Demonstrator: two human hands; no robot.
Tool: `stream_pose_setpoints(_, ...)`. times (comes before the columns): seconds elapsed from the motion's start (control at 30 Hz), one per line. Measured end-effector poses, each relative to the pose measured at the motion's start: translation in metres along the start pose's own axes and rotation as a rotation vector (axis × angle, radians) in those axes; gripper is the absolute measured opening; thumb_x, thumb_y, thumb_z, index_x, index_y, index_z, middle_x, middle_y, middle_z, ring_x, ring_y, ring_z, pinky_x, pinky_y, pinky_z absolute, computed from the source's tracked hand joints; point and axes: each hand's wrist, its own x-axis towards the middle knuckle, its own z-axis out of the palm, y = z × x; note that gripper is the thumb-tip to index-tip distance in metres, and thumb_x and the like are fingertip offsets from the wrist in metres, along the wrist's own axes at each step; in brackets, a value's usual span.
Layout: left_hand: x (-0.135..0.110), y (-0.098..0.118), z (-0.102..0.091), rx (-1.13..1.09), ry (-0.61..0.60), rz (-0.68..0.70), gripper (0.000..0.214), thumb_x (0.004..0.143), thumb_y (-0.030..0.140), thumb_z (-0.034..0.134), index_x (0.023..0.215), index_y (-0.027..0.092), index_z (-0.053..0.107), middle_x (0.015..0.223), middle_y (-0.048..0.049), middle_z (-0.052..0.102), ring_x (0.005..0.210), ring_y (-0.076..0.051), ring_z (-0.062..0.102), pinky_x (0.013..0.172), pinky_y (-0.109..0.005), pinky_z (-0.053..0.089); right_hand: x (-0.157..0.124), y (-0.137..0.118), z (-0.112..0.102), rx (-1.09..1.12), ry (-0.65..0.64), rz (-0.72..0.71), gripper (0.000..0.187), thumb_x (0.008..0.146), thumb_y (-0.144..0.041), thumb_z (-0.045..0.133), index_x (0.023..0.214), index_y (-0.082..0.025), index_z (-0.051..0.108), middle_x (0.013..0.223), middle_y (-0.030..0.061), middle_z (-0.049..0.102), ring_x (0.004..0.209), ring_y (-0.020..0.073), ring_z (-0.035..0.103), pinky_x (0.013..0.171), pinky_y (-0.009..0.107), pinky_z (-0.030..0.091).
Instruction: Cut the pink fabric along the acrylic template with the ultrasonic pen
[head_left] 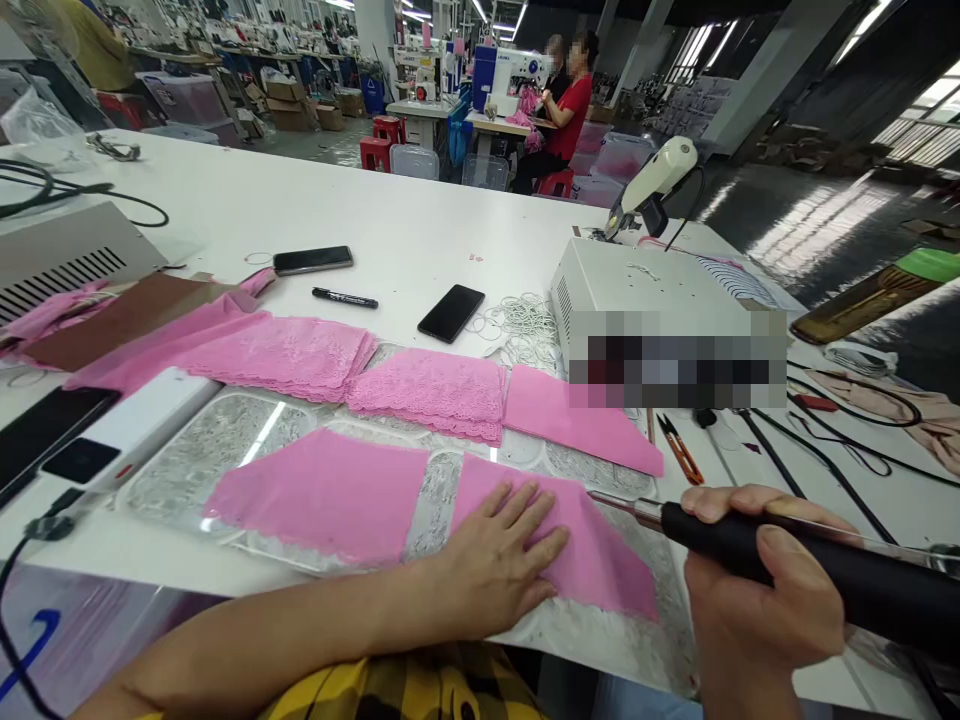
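My left hand (pixel 511 560) lies flat, fingers spread, on a pink fabric piece (pixel 615 560) in front of me. In my right hand (pixel 772 590) is a corded-looking handheld tool (pixel 735 540) with a thick black handle and a slim metal tip. That tip is at the upper right edge of the fabric piece; whether it touches cannot be made out. A second pink piece (pixel 330 495) lies to the left on the clear patterned mat (pixel 435 510). Behind them are two lace-edged pink stacks (pixel 285 355), (pixel 435 390) and a plain pink stack (pixel 574 415).
A grey metal box (pixel 637 290) stands at the back right, with orange snips (pixel 681 450) and black cables nearby. Phones (pixel 451 313), a marker (pixel 345 298) and a white power bank (pixel 131 430) lie on the table. A person in red (pixel 574 110) sits at a sewing machine beyond.
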Motion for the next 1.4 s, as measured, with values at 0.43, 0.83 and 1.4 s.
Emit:
stream_pose_setpoints(0.43, 0.002, 0.002, -0.007, -0.029, -0.049, -0.018, 0.052, 0.100, 0.050, 0.042, 0.139, 0.016, 0.051, 0.148, -0.0183, 0.046, 0.139, -0.035, 0.042, 0.112, -0.048, 0.036, -0.011, 0.012, 0.024, 0.055, -0.140, 0.027, 0.017, 0.063, -0.021, 0.062, 0.079, -0.021, 0.056, 0.072, -0.0032, 0.056, 0.054, 0.0135, 0.055, 0.057, 0.036, 0.050)
stream_pose_setpoints(0.83, 0.003, 0.002, -0.007, -0.041, -0.062, -0.008, 0.053, 0.101, 0.049, 0.041, 0.140, 0.014, 0.049, 0.149, -0.0179, 0.044, 0.140, -0.035, 0.039, 0.113, -0.049, 0.031, -0.010, 0.016, 0.025, -0.004, -0.144, -0.018, 0.012, 0.062, -0.021, 0.061, 0.072, -0.020, 0.054, 0.068, -0.0035, 0.055, 0.052, 0.0143, 0.055, 0.055, 0.036, 0.051)
stream_pose_setpoints(1.4, 0.004, 0.004, -0.016, -0.011, -0.047, -0.001, 0.054, 0.099, 0.052, 0.044, 0.138, 0.014, 0.050, 0.146, -0.0168, 0.048, 0.136, -0.033, 0.044, 0.110, -0.046, 0.036, -0.006, 0.005, 0.033, 0.002, -0.116, -0.027, 0.015, 0.057, -0.020, 0.056, 0.072, -0.021, 0.054, 0.068, -0.0039, 0.054, 0.051, 0.0136, 0.052, 0.055, 0.035, 0.050)
